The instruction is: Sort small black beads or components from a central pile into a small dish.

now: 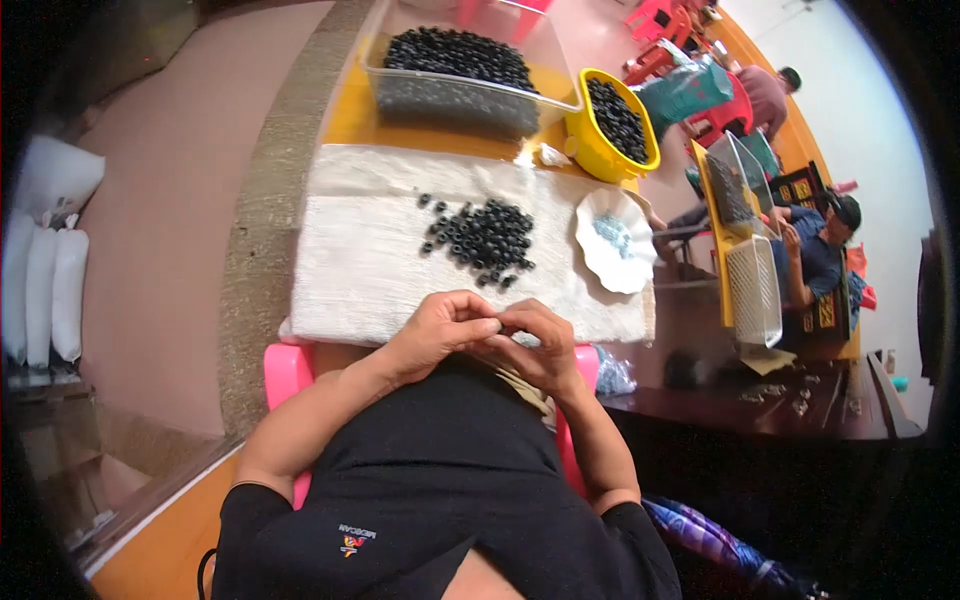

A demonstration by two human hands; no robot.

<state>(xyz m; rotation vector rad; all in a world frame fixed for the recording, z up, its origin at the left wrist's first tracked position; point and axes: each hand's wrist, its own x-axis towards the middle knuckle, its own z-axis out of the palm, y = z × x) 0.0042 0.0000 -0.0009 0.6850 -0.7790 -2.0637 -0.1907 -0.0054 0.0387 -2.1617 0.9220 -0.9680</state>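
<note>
My left hand (447,328) and my right hand (540,345) meet at the front edge of the white cloth (350,240). Thumbs and fingers of both are pinched together at one spot, and whatever lies between them is too small or hidden to make out. Just beyond my hands a pile of small black ring-shaped pieces (490,235) is spread on the cloth. To its right rests a white scalloped dish (590,255) with small pale blue bits (612,234) in it.
Behind the cloth stands a clear plastic bin (555,85) of black pieces, beside a yellow basket (580,135) holding more. A crumpled white scrap (552,155) lies near the basket. At right, a person (815,245) sits by another table with a white perforated basket (755,290). White sacks (45,290) stand far left.
</note>
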